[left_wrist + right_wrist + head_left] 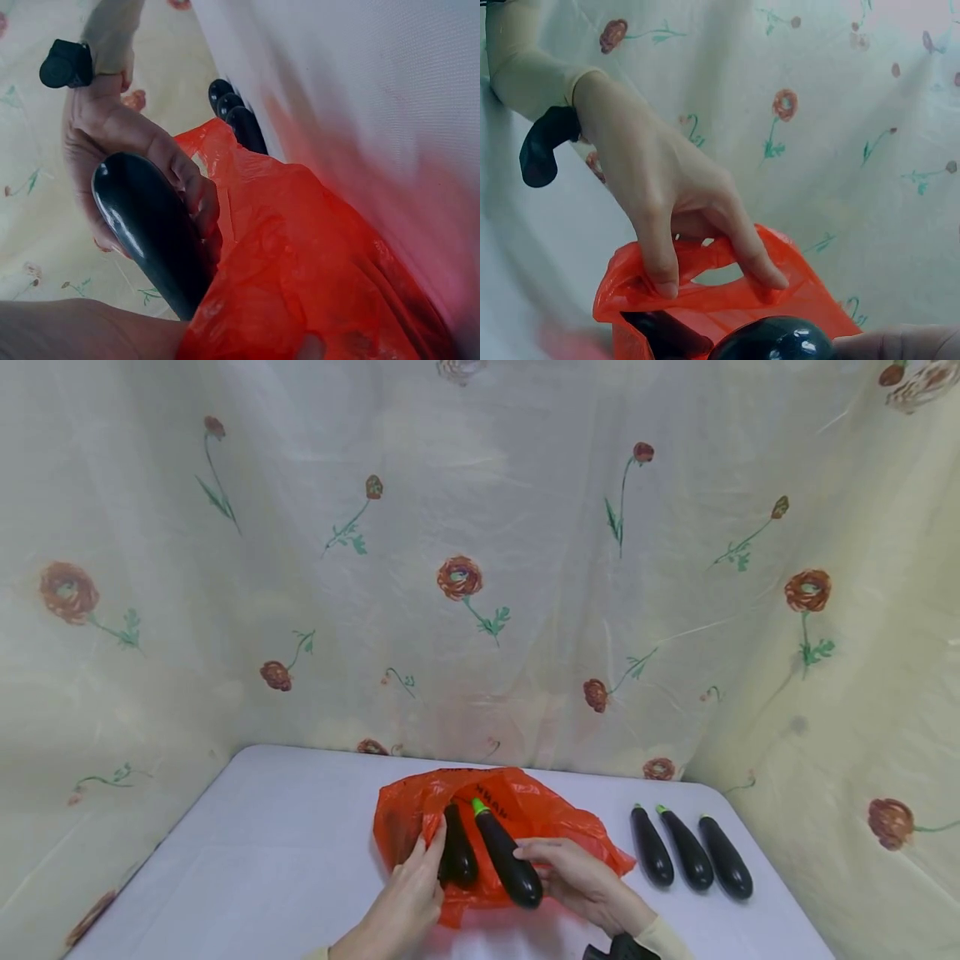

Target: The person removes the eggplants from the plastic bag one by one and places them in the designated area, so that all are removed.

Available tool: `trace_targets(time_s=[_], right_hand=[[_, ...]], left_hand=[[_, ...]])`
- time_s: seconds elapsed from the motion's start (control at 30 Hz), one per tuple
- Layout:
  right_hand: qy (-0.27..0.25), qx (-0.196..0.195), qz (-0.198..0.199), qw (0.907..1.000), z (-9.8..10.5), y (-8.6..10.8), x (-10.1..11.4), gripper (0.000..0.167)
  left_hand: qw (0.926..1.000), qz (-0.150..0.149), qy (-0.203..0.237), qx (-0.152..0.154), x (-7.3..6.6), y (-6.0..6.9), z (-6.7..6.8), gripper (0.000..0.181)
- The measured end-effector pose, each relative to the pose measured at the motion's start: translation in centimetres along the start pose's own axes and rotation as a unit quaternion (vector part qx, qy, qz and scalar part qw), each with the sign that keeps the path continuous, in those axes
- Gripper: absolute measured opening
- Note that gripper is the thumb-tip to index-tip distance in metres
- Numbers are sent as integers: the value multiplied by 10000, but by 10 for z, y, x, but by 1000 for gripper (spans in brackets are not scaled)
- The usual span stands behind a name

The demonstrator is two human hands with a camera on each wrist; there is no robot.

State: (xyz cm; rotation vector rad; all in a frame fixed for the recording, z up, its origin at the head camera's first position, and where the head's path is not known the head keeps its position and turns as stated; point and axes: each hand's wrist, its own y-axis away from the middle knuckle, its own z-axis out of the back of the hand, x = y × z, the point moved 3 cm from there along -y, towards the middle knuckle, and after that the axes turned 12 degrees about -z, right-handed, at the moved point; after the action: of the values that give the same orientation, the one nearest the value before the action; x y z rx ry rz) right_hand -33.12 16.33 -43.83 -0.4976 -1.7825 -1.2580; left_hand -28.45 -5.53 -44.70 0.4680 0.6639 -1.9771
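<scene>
A red plastic bag [536, 802] lies on its side on the table, its mouth toward me. My left hand [405, 893] pinches the rim at the bag's left; in the right wrist view the left hand [682, 180] has its fingers on the film beside the handle hole. With my right hand [577, 877] I hold an eggplant [504, 853] at the bag's mouth, green stem end pointing inward. The left wrist view shows its rounded dark end [135, 195] against the palm. Inside the bag rests another eggplant [462, 852], with a further dark shape partly hidden behind my left fingers.
To the bag's right, three eggplants [682, 852] lie side by side on the white table [247, 843]. A flower-printed curtain [525, 527] hangs behind the table and along both sides.
</scene>
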Motion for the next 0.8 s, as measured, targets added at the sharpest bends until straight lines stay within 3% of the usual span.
trace_targets(time_s=[0.2, 0.43, 0.8], right_hand=[[-182, -102, -152, 9997, 4, 14, 1, 49], [-214, -72, 47, 9997, 9, 24, 0, 48], [-442, -502, 89, 9977, 27, 46, 1, 61]], left_hand=[[9999, -102, -4, -78, 0, 0, 0, 82], [9999, -65, -12, -92, -1, 1, 0, 81], [9997, -183, -1, -141, -2, 2, 0, 83]])
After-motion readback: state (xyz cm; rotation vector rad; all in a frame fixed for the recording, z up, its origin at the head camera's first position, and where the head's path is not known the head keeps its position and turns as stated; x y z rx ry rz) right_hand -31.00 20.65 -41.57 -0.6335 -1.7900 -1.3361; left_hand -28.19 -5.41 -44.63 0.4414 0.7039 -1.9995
